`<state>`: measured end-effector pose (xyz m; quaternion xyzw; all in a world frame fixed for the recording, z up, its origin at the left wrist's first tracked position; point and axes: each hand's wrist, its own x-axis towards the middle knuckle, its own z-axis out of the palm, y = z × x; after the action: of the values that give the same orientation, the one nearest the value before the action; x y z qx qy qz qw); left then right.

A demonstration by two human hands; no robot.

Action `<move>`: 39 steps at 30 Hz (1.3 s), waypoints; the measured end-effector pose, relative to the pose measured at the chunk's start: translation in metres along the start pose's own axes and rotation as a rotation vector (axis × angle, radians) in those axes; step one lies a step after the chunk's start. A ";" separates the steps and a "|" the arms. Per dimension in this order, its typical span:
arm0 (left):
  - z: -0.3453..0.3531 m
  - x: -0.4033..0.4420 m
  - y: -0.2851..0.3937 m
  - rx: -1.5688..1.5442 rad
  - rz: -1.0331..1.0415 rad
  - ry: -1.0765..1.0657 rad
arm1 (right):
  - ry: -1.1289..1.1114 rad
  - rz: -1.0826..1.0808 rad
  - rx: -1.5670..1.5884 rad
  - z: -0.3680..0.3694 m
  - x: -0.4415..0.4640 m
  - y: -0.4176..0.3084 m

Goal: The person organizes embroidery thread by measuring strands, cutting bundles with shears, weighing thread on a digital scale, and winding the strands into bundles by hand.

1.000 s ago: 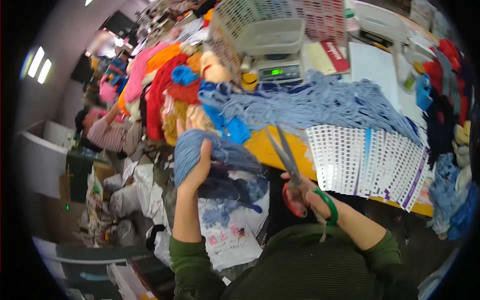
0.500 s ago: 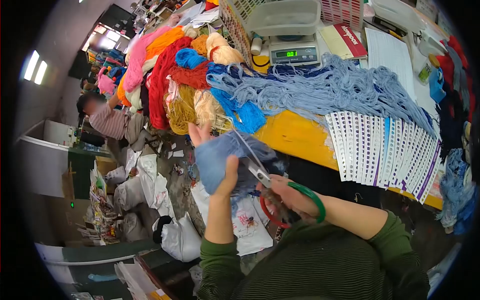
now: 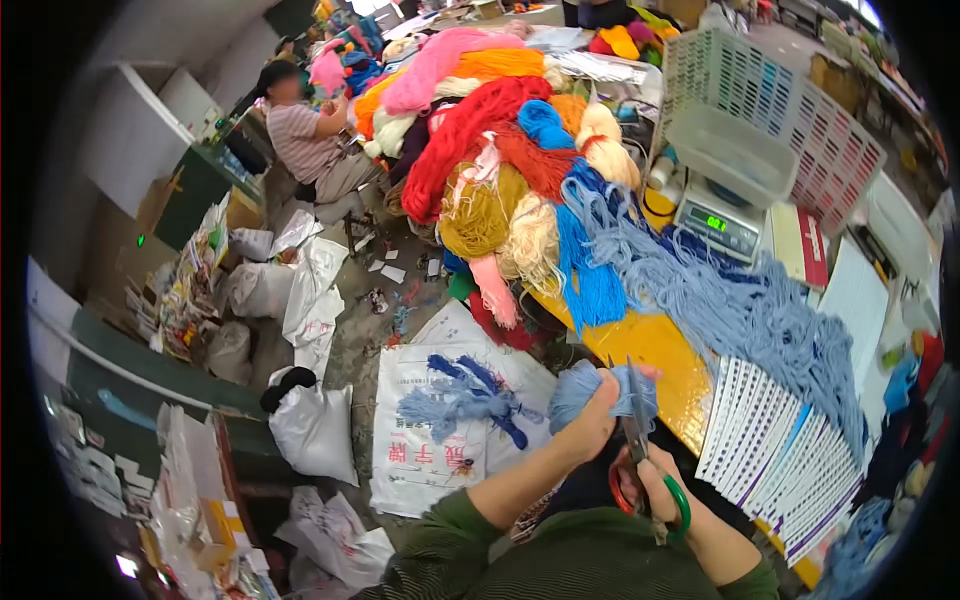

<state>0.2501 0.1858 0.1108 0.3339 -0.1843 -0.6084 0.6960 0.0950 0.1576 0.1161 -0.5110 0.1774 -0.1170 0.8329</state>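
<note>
My left hand is closed around a bundle of light blue yarn. In my right hand is a pair of scissors with one red and one green handle loop. The scissor blades point up, away from my body, and overlap the right part of the bundle. Whether they touch the strands, I cannot tell. Below and to the left, loose light and dark blue yarn pieces lie on a white printed sack on the floor.
A yellow table on the right carries a long light blue yarn skein, punched white cards and a digital scale. Colourful skeins are heaped at its far end. White sacks stand left; a person sits beyond.
My view has swung left and down. Both hands, with yarn and scissors, now sit lower and further right in view. Blue yarn pieces on the floor sack now show plainly.
</note>
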 end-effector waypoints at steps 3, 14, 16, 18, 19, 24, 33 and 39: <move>-0.003 -0.001 0.003 0.186 0.045 -0.027 | 0.000 0.125 -0.009 -0.003 -0.017 -0.005; -0.024 -0.003 0.006 0.240 0.027 -0.095 | 0.013 0.145 0.051 0.003 -0.014 -0.003; -0.020 -0.005 -0.009 0.287 0.037 -0.094 | 0.011 0.080 0.023 0.003 -0.014 -0.005; 0.006 -0.013 -0.020 0.288 0.081 -0.086 | 0.013 -0.059 -0.075 0.005 -0.004 -0.003; 0.004 -0.011 -0.021 0.333 0.167 -0.118 | 0.037 -0.158 -0.127 0.008 0.002 0.001; -0.028 -0.008 -0.001 0.273 0.105 -0.102 | -0.037 0.223 0.024 -0.005 -0.020 -0.005; -0.017 -0.005 -0.009 0.439 0.137 0.017 | -0.022 0.198 0.170 -0.006 -0.019 -0.003; -0.001 -0.015 -0.021 0.884 0.384 0.052 | 0.040 0.008 0.088 -0.002 -0.009 0.005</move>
<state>0.2326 0.2004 0.0974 0.5726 -0.4663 -0.3236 0.5916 0.0861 0.1613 0.1127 -0.4706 0.1906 -0.1316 0.8514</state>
